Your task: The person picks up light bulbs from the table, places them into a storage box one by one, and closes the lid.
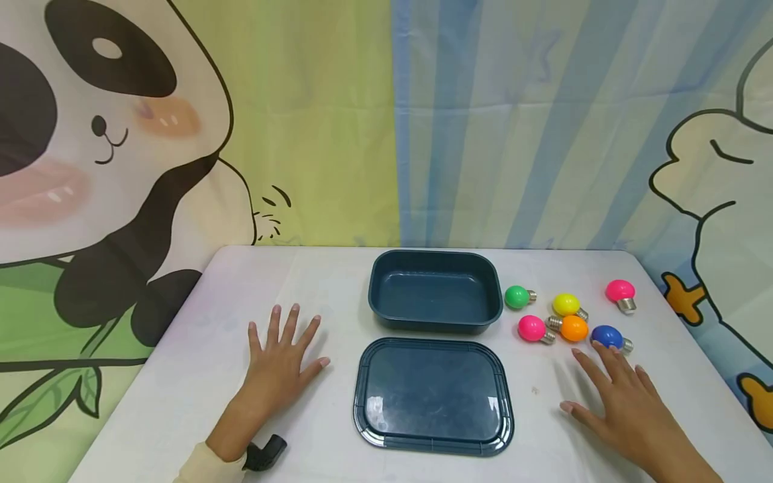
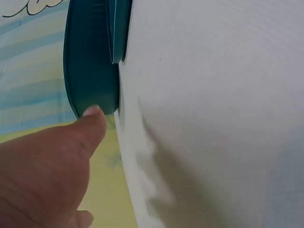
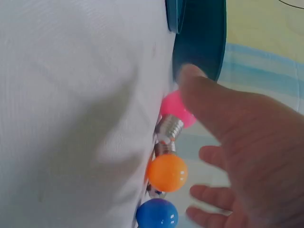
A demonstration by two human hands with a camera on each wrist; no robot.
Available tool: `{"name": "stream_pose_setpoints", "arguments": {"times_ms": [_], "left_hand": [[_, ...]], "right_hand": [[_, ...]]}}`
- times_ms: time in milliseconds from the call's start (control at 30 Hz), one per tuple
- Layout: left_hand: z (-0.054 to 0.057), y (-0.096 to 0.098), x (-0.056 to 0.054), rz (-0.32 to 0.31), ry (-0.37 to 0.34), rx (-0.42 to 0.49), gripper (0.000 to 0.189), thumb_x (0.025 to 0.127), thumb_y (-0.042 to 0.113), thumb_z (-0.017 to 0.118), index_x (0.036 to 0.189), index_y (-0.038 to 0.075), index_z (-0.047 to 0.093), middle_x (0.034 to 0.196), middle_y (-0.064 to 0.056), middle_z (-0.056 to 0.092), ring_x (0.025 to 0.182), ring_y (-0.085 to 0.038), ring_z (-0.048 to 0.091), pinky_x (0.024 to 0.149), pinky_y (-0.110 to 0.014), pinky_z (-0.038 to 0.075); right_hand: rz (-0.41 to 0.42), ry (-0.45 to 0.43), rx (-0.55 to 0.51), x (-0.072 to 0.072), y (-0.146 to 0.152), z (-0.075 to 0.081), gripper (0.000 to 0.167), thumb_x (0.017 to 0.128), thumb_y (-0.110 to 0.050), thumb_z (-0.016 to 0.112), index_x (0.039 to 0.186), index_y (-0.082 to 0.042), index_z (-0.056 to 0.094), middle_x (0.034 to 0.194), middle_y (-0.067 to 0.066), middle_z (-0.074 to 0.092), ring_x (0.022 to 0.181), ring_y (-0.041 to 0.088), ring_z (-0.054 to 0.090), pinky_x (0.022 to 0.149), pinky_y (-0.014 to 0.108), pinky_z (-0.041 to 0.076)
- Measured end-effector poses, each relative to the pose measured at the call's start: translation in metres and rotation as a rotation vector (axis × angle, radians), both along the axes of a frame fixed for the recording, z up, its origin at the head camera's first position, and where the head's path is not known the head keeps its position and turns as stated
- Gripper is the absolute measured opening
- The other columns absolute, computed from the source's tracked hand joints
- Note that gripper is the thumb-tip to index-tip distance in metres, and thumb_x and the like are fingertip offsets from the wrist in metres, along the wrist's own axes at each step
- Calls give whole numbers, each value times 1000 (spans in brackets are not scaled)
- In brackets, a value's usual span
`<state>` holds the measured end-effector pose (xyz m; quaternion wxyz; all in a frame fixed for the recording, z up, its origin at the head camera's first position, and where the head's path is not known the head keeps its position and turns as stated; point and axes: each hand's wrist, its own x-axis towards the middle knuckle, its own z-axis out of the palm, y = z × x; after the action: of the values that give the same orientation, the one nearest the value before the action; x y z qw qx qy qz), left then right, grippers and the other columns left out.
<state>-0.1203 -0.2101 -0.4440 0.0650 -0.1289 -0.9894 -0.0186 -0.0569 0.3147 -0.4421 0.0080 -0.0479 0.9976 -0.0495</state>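
My left hand (image 1: pixel 276 371) is spread on or just over the white table, left of the dark teal lid (image 1: pixel 433 396), and holds nothing. Fingers apart and holding nothing, my right hand (image 1: pixel 625 409) hovers near a blue bulb (image 1: pixel 606 336), its fingertips overlapping that bulb's edge in the head view; contact cannot be made out. Around it lie an orange bulb (image 1: pixel 574 329), a pink bulb (image 1: pixel 531 328), a yellow bulb (image 1: pixel 565 304) and a green bulb (image 1: pixel 516 296). Another pink bulb (image 1: pixel 620 290) sits farther right. In the right wrist view the orange bulb (image 3: pixel 167 173) shows beyond the thumb.
Behind the lid stands an open dark teal box (image 1: pixel 435 325), close to the green bulb. The white table (image 1: pixel 181 402) reaches back to a printed curtain (image 1: pixel 338 121). A black strap piece (image 1: pixel 266 453) is at my left wrist.
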Motion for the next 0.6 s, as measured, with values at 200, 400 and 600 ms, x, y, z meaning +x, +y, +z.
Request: {"name": "stream_pose_setpoints", "arguments": {"times_ms": [200, 400, 600], "left_hand": [[7, 4, -5, -9, 42, 322, 69, 90, 36, 69, 147, 6, 42, 148, -28, 35, 139, -50, 20, 106, -68, 20], [17, 10, -10, 17, -19, 698, 59, 93, 24, 68, 143, 2, 46, 141, -20, 49, 130, -38, 44, 101, -56, 39], [18, 17, -22, 95, -102, 900, 50, 95, 27, 65, 136, 3, 53, 132, -18, 57, 124, -32, 51, 97, -48, 46]], "right_hand": [[-23, 40, -183, -7, -3, 12, 77, 77, -36, 81, 139, -1, 49, 139, 30, 41, 119, 55, 41, 79, 67, 44], [22, 214, -405, -13, 0, 11, 54, 77, -11, 82, 124, 3, 59, 117, 27, 62, 103, 47, 59, 75, 54, 52], [11, 227, -562, -23, 4, 7, 46, 81, -6, 78, 122, 3, 60, 114, 22, 65, 104, 38, 60, 78, 10, 47]]}}
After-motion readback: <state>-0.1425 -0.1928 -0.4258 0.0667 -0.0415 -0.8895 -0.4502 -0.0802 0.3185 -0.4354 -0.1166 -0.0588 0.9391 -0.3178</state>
